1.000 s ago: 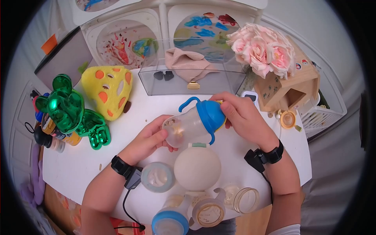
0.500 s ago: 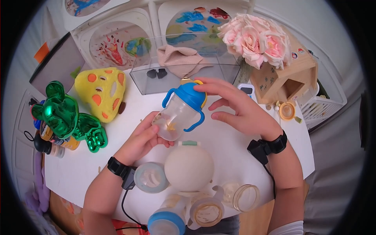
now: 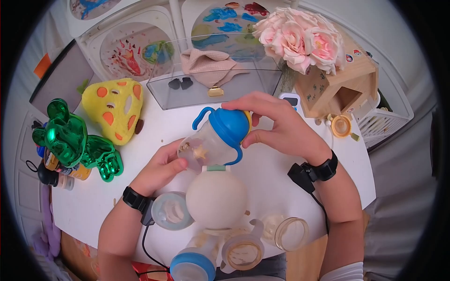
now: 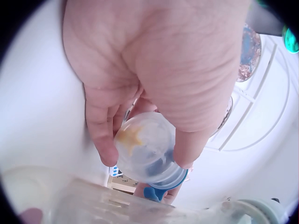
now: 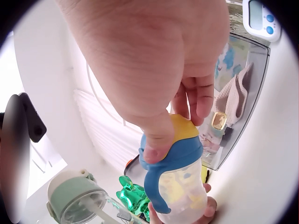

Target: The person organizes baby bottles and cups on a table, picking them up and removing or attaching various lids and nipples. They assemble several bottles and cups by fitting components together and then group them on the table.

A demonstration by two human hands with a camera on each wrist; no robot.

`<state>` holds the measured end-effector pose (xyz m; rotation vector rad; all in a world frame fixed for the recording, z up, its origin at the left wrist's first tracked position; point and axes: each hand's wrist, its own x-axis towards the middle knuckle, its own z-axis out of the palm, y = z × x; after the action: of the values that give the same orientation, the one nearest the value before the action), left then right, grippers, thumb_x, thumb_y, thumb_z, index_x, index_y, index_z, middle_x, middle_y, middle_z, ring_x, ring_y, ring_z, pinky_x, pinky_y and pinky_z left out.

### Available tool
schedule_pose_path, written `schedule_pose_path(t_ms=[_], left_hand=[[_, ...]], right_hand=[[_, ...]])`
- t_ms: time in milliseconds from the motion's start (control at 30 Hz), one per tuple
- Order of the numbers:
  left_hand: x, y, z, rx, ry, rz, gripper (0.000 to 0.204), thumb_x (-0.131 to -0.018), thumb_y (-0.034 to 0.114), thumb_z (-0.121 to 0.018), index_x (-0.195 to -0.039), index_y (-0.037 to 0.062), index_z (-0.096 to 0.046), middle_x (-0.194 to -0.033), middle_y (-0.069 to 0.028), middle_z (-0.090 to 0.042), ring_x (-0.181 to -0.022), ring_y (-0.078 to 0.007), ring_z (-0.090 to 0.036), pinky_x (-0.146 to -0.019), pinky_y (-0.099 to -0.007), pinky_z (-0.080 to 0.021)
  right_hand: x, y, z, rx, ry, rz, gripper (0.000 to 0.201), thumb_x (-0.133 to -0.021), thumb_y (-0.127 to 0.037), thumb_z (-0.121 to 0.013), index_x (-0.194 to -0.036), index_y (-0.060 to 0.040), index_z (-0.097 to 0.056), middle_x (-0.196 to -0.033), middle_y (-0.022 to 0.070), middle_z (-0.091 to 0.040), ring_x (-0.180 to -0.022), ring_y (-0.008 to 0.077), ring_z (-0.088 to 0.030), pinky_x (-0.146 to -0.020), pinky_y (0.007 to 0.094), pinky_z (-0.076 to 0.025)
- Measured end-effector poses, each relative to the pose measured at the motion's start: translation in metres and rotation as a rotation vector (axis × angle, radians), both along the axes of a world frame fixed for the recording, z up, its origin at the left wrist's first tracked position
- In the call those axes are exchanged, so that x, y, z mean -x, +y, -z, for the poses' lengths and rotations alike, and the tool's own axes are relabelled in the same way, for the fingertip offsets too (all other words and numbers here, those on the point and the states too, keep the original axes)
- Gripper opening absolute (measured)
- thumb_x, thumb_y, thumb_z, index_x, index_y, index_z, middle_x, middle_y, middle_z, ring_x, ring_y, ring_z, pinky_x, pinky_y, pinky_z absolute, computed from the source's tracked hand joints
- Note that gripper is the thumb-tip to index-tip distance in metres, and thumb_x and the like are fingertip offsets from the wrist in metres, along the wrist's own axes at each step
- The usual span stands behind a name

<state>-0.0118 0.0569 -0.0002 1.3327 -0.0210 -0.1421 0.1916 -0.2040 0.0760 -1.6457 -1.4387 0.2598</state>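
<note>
A sippy cup point(image 3: 201, 145) with a clear body, a star print and two blue handles leans to the right in the head view. My left hand point(image 3: 161, 171) holds it by the base, thumb on one side and fingers on the other in the left wrist view. My right hand point(image 3: 286, 124) grips the blue lid point(image 3: 228, 125) from the top. In the right wrist view its thumb presses the lid's side, next to the yellow cover point(image 5: 184, 128). Just below the cup stands a round cream bottle point(image 3: 216, 196) with a green hinge.
Near the front edge are a blue-collared bottle point(image 3: 193, 268), a beige-ringed bottle point(image 3: 243, 253), a clear jar point(image 3: 291, 234) and a grey-rimmed container point(image 3: 171, 210). A clear case point(image 3: 206, 96) stands behind, with a green bear figure point(image 3: 65, 140) and yellow plush point(image 3: 115, 110) left, and a wooden house point(image 3: 337, 91) right.
The cup turned more upright, then tilted back to the right. My right hand's spread fingers have closed in around the lid, and the left hand has kept its hold on the base.
</note>
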Motion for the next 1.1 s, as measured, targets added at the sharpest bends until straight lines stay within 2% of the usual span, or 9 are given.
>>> schedule_pose_path(t_ms=[133, 200, 300, 467, 567, 633, 700, 800, 1100], left_hand=[[-0.001, 0.001, -0.002, -0.061, -0.011, 0.012, 0.075, -0.101, 0.038, -0.077, -0.159, 0.0009, -0.046, -0.138, -0.0119, -0.069, -0.130, -0.0201, -0.064, -0.115, -0.0364, -0.047], [-0.001, -0.002, -0.005, -0.131, 0.031, -0.006, 0.074, -0.100, 0.033, -0.078, -0.158, 0.0008, -0.046, -0.139, -0.0113, -0.069, -0.130, -0.0189, -0.065, -0.114, -0.0350, -0.048], [-0.002, -0.003, -0.004, -0.106, 0.009, 0.004, 0.072, -0.100, 0.028, -0.079, -0.158, 0.0006, -0.047, -0.139, -0.0106, -0.069, -0.129, -0.0180, -0.065, -0.113, -0.0338, -0.049], [-0.001, -0.011, -0.003, -0.116, 0.002, -0.031, 0.073, -0.100, 0.027, -0.079, -0.159, 0.0013, -0.045, -0.141, -0.0107, -0.067, -0.131, -0.0186, -0.064, -0.113, -0.0343, -0.049], [0.001, -0.012, -0.009, -0.125, -0.015, -0.059, 0.073, -0.102, 0.033, -0.075, -0.160, 0.0018, -0.044, -0.144, -0.0114, -0.065, -0.134, -0.0200, -0.062, -0.113, -0.0365, -0.049], [0.000, -0.010, -0.008, -0.117, -0.020, -0.059, 0.074, -0.104, 0.039, -0.072, -0.161, 0.0019, -0.042, -0.146, -0.0120, -0.064, -0.135, -0.0210, -0.061, -0.113, -0.0381, -0.049], [-0.003, -0.009, -0.001, 0.102, -0.015, -0.076, 0.077, -0.105, 0.049, -0.066, -0.161, 0.0017, -0.041, -0.147, -0.0131, -0.061, -0.134, -0.0228, -0.062, -0.112, -0.0406, -0.050], [-0.001, -0.009, -0.005, 0.079, 0.015, -0.091, 0.080, -0.107, 0.054, -0.062, -0.162, 0.0014, -0.038, -0.149, -0.0142, -0.059, -0.131, -0.0243, -0.063, -0.109, -0.0420, -0.052], [-0.003, -0.004, 0.009, 0.143, -0.035, -0.016, 0.069, -0.111, 0.045, -0.060, -0.162, 0.0040, -0.039, -0.147, -0.0145, -0.061, -0.128, -0.0266, -0.065, -0.108, -0.0447, -0.054]], right_hand=[[0.000, 0.002, 0.001, -0.023, -0.022, 0.023, 0.070, -0.075, -0.007, -0.091, -0.140, -0.0227, -0.072, -0.130, 0.0015, -0.072, -0.105, 0.0204, -0.065, -0.083, 0.0332, -0.052], [-0.001, 0.001, -0.001, 0.003, -0.025, 0.031, 0.070, -0.075, -0.007, -0.092, -0.140, -0.0231, -0.072, -0.129, 0.0016, -0.073, -0.104, 0.0206, -0.065, -0.083, 0.0331, -0.052], [-0.001, 0.000, 0.000, 0.033, -0.030, 0.044, 0.070, -0.074, -0.007, -0.092, -0.139, -0.0234, -0.073, -0.126, 0.0016, -0.073, -0.104, 0.0211, -0.065, -0.083, 0.0330, -0.052], [-0.002, -0.004, -0.005, 0.065, -0.011, 0.048, 0.067, -0.074, -0.007, -0.093, -0.137, -0.0235, -0.074, -0.130, 0.0009, -0.072, -0.106, 0.0206, -0.065, -0.085, 0.0332, -0.054], [-0.005, -0.004, -0.008, 0.096, 0.007, -0.016, 0.070, -0.075, -0.006, -0.093, -0.139, -0.0233, -0.072, -0.137, 0.0015, -0.068, -0.111, 0.0209, -0.064, -0.088, 0.0341, -0.054], [0.000, -0.004, -0.007, 0.047, 0.002, -0.059, 0.076, -0.074, -0.005, -0.093, -0.143, -0.0210, -0.066, -0.143, 0.0020, -0.063, -0.122, 0.0231, -0.063, -0.097, 0.0356, -0.054], [0.001, -0.001, -0.003, 0.033, 0.042, -0.073, 0.078, -0.074, -0.005, -0.094, -0.144, -0.0188, -0.062, -0.143, 0.0031, -0.062, -0.127, 0.0246, -0.062, -0.102, 0.0365, -0.053], [0.008, 0.002, 0.004, 0.013, 0.142, -0.103, 0.082, -0.074, -0.006, -0.095, -0.145, -0.0152, -0.056, -0.144, 0.0052, -0.061, -0.135, 0.0266, -0.060, -0.111, 0.0382, -0.050], [0.006, 0.001, 0.001, 0.065, 0.180, -0.098, 0.088, -0.069, -0.006, -0.097, -0.145, -0.0127, -0.054, -0.144, 0.0089, -0.062, -0.138, 0.0269, -0.060, -0.116, 0.0385, -0.048]])
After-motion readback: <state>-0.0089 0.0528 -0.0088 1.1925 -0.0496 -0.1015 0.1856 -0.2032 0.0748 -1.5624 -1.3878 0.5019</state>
